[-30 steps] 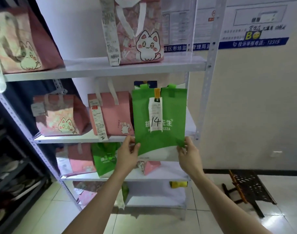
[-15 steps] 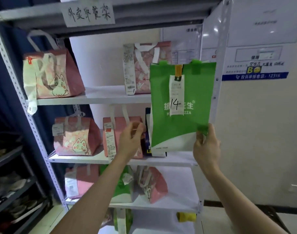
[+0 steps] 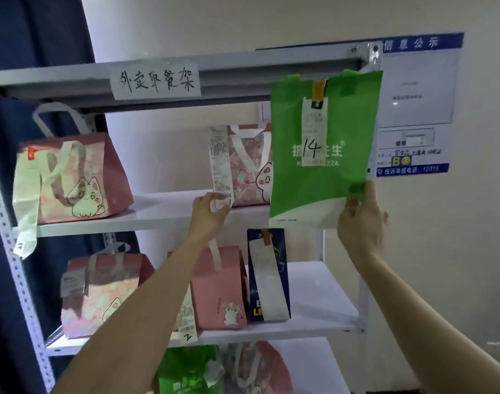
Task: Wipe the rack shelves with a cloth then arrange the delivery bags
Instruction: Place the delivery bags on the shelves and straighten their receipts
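Observation:
A flat green delivery bag (image 3: 322, 177) with a receipt marked 14 hangs in the air at the rack's upper right. My right hand (image 3: 359, 220) grips its lower right corner. My left hand (image 3: 209, 214) is at the upper shelf's front edge, fingers on the long receipt (image 3: 221, 172) that hangs from a pink cat bag (image 3: 250, 166). The white metal rack (image 3: 163, 216) holds another pink cat bag (image 3: 72, 177) at the upper left, and two pink bags (image 3: 101, 291) (image 3: 220, 288) plus a dark blue bag (image 3: 268, 274) one shelf down.
A handwritten paper label (image 3: 155, 81) is taped to the rack's top beam. A blue-and-white notice board (image 3: 416, 109) hangs on the wall to the right. Lower down sit a green bag (image 3: 186, 371) and another pink bag (image 3: 260, 368). A dark blue curtain (image 3: 30, 38) borders the left.
The green bag has been lifted from the middle shelf up to the top shelf level. My left hand let go of it and moved to the pink bag's receipt. The view tilted upward.

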`<state>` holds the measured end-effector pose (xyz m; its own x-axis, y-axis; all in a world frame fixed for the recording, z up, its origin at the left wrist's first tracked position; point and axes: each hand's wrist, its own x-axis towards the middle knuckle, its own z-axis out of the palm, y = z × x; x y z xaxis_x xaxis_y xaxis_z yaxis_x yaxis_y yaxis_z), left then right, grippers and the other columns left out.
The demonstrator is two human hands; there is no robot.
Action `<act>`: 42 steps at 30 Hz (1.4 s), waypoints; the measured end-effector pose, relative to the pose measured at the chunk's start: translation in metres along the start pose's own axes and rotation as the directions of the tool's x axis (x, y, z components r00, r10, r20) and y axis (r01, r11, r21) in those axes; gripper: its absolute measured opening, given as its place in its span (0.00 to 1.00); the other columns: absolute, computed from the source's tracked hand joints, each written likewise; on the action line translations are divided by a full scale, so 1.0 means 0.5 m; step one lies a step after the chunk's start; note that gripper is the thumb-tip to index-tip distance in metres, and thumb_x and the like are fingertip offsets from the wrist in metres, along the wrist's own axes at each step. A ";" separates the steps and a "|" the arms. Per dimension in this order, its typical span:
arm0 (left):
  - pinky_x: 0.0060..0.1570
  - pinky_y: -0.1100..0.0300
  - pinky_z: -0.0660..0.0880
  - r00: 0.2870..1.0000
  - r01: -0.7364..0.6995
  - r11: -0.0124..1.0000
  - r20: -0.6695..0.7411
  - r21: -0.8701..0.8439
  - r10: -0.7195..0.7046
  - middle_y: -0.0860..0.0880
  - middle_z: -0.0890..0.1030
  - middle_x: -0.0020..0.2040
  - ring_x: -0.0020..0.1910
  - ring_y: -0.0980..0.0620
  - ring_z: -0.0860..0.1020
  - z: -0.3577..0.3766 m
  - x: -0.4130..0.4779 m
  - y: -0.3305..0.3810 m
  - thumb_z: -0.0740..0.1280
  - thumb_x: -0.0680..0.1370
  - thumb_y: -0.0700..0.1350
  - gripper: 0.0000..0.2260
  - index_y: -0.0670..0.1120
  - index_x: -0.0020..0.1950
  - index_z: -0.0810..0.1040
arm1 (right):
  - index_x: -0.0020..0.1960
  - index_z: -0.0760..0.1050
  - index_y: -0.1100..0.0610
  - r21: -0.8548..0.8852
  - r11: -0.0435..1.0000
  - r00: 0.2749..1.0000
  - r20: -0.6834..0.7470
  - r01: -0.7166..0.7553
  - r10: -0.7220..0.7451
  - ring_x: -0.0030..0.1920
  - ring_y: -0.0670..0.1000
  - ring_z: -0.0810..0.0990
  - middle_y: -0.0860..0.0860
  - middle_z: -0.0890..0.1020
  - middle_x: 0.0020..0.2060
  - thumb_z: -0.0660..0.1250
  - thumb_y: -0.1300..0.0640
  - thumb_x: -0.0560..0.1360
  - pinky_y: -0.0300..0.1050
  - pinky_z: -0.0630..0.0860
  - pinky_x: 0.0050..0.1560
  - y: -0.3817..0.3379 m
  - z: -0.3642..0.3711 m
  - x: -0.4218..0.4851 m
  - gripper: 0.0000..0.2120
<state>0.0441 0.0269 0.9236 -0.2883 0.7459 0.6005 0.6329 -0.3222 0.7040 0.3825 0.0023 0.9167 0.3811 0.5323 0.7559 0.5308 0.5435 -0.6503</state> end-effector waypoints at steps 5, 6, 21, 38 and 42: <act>0.70 0.56 0.70 0.997 -0.038 0.998 0.074 0.048 0.034 0.44 0.73 0.74 0.74 0.46 0.73 -0.007 0.075 -0.017 0.75 0.80 0.47 0.17 0.48 0.68 0.81 | 0.63 0.69 0.49 -0.059 0.998 1.000 0.005 -0.031 0.031 0.34 0.58 0.79 0.53 0.79 0.35 0.57 0.65 0.83 0.59 0.82 0.34 -0.019 0.058 0.013 0.15; 0.71 0.55 0.71 0.996 -0.030 0.999 0.080 0.021 0.028 0.44 0.75 0.74 0.73 0.47 0.73 -0.008 0.091 -0.017 0.76 0.79 0.47 0.18 0.47 0.69 0.82 | 0.63 0.68 0.48 -0.074 0.997 1.000 0.008 -0.029 0.030 0.34 0.59 0.80 0.53 0.79 0.35 0.57 0.65 0.83 0.58 0.82 0.33 -0.019 0.064 0.014 0.15; 0.58 0.54 0.75 0.990 0.121 0.987 -0.064 -0.108 -0.128 0.50 0.81 0.60 0.57 0.49 0.79 -0.106 0.138 -0.092 0.78 0.78 0.45 0.23 0.43 0.72 0.79 | 0.62 0.69 0.53 -0.106 0.993 0.997 0.051 0.056 -0.051 0.31 0.56 0.77 0.55 0.79 0.32 0.54 0.68 0.82 0.49 0.73 0.34 -0.050 0.167 0.030 0.15; 0.67 0.46 0.77 0.984 0.098 0.994 -0.143 -0.047 -0.104 0.50 0.79 0.71 0.69 0.46 0.79 -0.339 0.112 -0.228 0.74 0.81 0.47 0.20 0.49 0.73 0.80 | 0.77 0.61 0.51 -0.176 0.976 0.952 0.254 -0.127 0.170 0.39 0.48 0.77 0.50 0.79 0.41 0.60 0.62 0.85 0.44 0.71 0.33 -0.027 0.346 0.095 0.23; 0.69 0.44 0.77 0.962 0.015 0.999 -0.274 0.047 -0.002 0.47 0.77 0.70 0.67 0.46 0.78 -0.320 0.079 -0.230 0.74 0.79 0.47 0.19 0.49 0.70 0.79 | 0.77 0.61 0.52 -0.049 0.984 0.954 0.241 -0.173 0.180 0.59 0.56 0.81 0.57 0.81 0.64 0.64 0.52 0.85 0.55 0.80 0.54 -0.021 0.316 0.066 0.23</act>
<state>-0.1552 0.0001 0.9269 -0.4754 0.5581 0.6801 0.6612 -0.2833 0.6947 0.2702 0.1169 0.9367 0.2764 0.7619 0.5857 0.4933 0.4105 -0.7669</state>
